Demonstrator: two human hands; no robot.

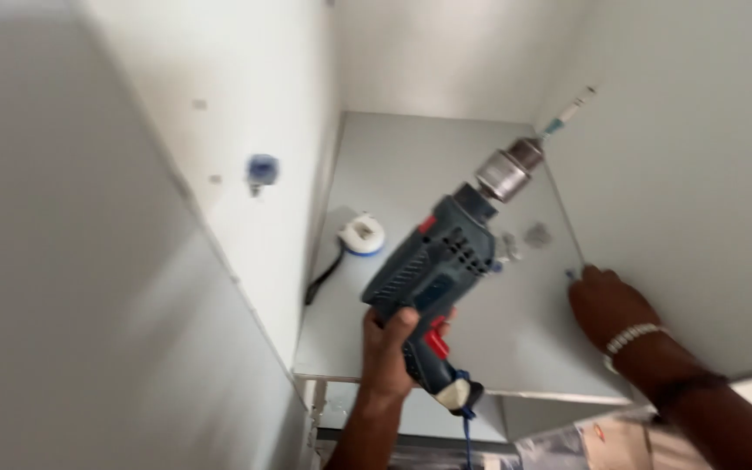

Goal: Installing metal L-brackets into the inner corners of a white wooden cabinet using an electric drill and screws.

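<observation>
Gripping the dark blue pistol-handled power drill (433, 274) one-handed, the left hand (386, 341) risks bit (567, 113) skid at 1 o'clock toward the right hand (607, 305), its grip unclear, pressed on the white panel (698, 218).

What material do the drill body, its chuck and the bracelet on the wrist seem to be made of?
Drill body: probably moulded plastic, matt dark blue with red parts and vent slots.
Chuck: looks like metal, a silvery grey cylinder with a dull shine.
Bracelet: pale, segmented links, perhaps beads or metal; the picture is too blurred to tell.
</observation>
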